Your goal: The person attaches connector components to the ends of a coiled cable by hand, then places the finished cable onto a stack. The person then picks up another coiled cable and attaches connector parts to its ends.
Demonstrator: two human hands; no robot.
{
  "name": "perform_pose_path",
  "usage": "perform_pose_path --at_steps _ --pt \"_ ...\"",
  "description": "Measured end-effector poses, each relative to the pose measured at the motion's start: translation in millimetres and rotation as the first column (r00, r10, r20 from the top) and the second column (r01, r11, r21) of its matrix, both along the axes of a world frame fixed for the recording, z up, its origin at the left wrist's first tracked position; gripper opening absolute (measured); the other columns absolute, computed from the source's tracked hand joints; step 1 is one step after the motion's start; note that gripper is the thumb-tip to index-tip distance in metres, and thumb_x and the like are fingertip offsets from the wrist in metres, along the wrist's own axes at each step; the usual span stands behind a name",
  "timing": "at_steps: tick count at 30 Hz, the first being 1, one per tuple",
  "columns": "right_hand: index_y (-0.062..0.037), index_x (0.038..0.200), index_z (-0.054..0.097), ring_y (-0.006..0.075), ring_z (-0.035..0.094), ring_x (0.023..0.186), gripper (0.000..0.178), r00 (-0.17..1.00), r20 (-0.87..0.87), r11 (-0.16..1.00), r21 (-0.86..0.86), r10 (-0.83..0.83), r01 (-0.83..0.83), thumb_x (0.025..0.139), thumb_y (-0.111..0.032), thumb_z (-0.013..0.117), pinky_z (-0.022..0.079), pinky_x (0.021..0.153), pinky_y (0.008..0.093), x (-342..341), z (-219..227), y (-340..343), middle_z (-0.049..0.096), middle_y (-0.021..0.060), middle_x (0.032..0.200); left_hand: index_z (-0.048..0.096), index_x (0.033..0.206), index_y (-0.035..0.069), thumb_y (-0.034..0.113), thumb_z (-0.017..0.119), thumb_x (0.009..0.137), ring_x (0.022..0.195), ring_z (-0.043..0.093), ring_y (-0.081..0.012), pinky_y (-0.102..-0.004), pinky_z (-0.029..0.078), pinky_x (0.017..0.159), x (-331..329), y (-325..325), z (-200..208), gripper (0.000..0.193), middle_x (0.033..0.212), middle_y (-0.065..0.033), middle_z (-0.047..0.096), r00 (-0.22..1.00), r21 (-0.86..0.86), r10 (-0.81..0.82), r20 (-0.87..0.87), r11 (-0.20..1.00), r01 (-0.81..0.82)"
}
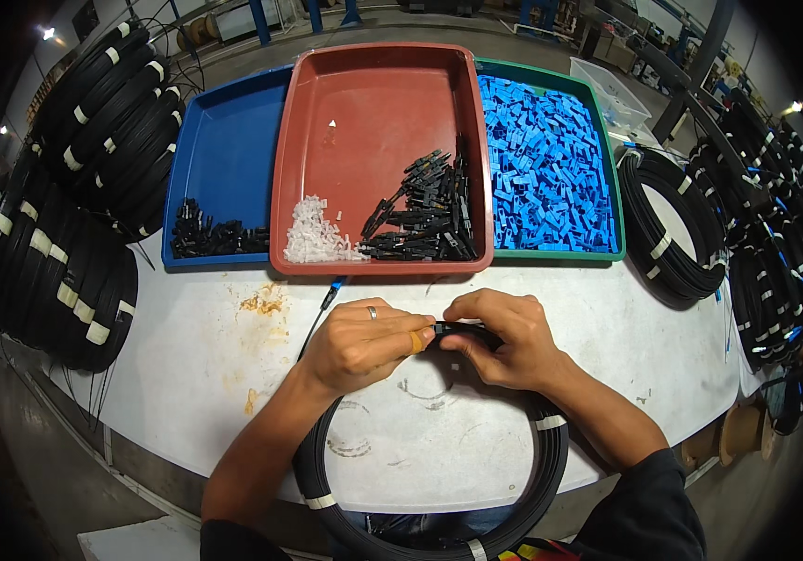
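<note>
A coil of black cable (551, 467), bound with white tape bands, lies at the front of the white table and hangs over its near edge. Above its far side, my left hand (364, 344) is closed in a pinch on a small black connector piece (441, 328). My right hand (506, 338) pinches the same piece from the other side, thumb and forefinger nearly meeting my left fingertips. Fingers hide much of the piece. Beyond my left hand sticks out a cable end with a blue-tipped connector (332, 293), pointing toward the trays.
A red tray (373, 93) holds white caps and black connector parts. Beside it stand a blue tray (233, 122) with black parts and a green tray (612, 187) full of blue clips. Cable coils are stacked left (65, 271) and right (673, 234). Brownish scraps (264, 301) lie on the table.
</note>
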State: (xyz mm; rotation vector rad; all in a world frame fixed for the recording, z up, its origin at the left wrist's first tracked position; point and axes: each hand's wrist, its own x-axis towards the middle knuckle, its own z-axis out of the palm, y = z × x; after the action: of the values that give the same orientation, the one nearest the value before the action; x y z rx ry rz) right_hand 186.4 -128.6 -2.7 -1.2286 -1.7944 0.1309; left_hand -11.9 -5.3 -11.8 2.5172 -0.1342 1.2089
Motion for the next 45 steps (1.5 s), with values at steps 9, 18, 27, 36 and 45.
perform_pose_path --at_steps 9,18,27,36,45 --pt "-0.0049 0.093 0.071 0.0254 0.069 0.063 0.017 0.998 0.056 0.997 -0.074 0.001 0.003 0.081 -0.008 0.082 0.053 0.054 0.0338 1.6 2.0 -3.7 0.07 0.0077 0.079 0.074 0.082 0.001 0.001 0.081 0.079 0.072 0.074 -0.0216 -0.0311 0.058 0.062 1.9 -1.9 6.5 0.007 0.09 -0.0117 0.077 0.999 0.023 -0.038 0.015 0.999 0.038" --pt "-0.0045 0.09 0.071 0.0244 0.07 0.063 0.016 1.0 0.012 1.0 -0.009 -0.011 0.012 0.082 -0.012 0.082 0.053 0.053 0.0335 1.3 1.2 -3.1 0.07 0.0086 0.08 0.074 0.079 0.001 0.002 0.082 0.079 0.072 0.074 -0.0218 -0.0313 0.058 0.061 3.0 -3.1 5.5 0.008 0.09 -0.0125 0.078 0.999 0.055 -0.023 0.025 0.998 0.022" --pt "-0.0049 0.092 0.071 0.027 0.07 0.071 0.016 0.999 0.041 1.0 0.004 -0.01 0.01 0.078 -0.004 0.079 0.055 0.062 0.036 -1.1 4.5 -1.3 0.071 0.0095 0.084 0.073 0.077 0.003 0.003 0.083 0.078 0.071 0.074 -0.0201 -0.0294 0.058 0.062 2.7 -3.1 5.0 0.01 0.085 -0.0095 0.078 0.999 -0.003 0.003 0.034 1.0 -0.003" --pt "-0.0053 0.098 0.074 0.0254 0.07 0.076 0.03 0.997 0.081 0.996 0.092 -0.018 0.01 0.071 0.008 0.073 0.055 0.062 0.0363 4.1 0.1 -0.9 0.069 0.0093 0.09 0.074 0.115 0.004 0.005 0.09 0.072 0.078 0.076 -0.0156 -0.0259 0.057 0.067 -2.8 -5.8 4.2 0.046 0.088 -0.0087 0.08 0.989 -0.469 0.143 -0.035 0.871 -0.142" --pt "-0.0156 0.118 0.076 0.0231 0.064 0.07 0.061 0.98 0.198 1.0 -0.005 -0.004 0.006 0.06 0.003 0.075 0.052 0.058 0.0366 7.5 2.5 -4.1 0.062 0.006 0.088 0.07 0.119 0.002 -0.003 0.088 0.072 0.087 0.078 -0.0198 -0.0265 0.058 0.072 -4.1 -3.7 2.2 0.05 0.089 -0.0104 0.079 0.992 -0.413 0.123 -0.03 0.902 -0.125"
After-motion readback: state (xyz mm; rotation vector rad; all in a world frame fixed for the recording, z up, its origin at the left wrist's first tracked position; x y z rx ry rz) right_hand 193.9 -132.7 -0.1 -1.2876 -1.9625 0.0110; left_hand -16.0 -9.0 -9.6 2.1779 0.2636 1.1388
